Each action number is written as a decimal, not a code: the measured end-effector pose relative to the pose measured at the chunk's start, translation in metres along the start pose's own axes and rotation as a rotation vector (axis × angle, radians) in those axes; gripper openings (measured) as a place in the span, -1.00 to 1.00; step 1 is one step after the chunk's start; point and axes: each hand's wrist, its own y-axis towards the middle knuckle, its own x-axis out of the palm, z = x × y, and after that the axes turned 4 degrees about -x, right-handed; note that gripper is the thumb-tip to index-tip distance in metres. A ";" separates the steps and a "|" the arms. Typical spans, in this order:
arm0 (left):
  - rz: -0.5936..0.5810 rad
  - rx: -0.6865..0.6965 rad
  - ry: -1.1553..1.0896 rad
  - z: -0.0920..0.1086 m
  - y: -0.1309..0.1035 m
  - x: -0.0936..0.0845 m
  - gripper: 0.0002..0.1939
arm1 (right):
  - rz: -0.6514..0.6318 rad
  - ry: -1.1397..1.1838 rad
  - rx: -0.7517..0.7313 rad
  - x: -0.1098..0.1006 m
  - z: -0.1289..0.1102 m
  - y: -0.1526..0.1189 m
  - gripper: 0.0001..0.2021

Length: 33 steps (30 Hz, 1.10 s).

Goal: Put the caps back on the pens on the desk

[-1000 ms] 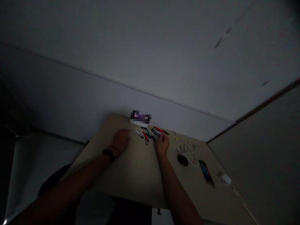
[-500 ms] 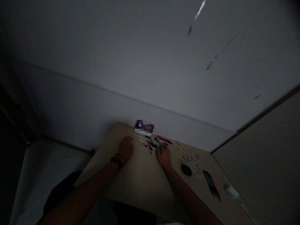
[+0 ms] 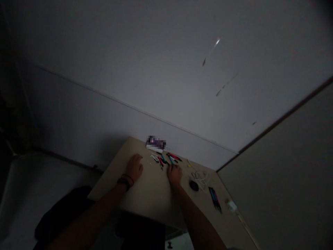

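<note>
Left hand: on the table, fingers loosely curled, beside the pen parts. Right hand: fingers drawn together at a blue pen, apparently pinching its near end, though the light is poor. Scattered pen parts: between and beyond the hands, before a white box. Black mouse: right of the right hand, beside a white cable.
</note>
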 end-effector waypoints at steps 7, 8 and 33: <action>-0.059 0.012 0.014 0.007 -0.013 -0.022 -0.56 | 0.112 0.146 0.056 -0.014 -0.002 -0.035 -0.59; -0.067 0.016 0.020 0.008 -0.013 -0.024 -0.56 | 0.140 0.176 0.079 -0.015 -0.004 -0.041 -0.57; -0.372 0.390 0.189 0.028 -0.014 -0.036 -0.67 | 0.098 0.939 0.097 -0.005 -0.095 -0.135 -0.70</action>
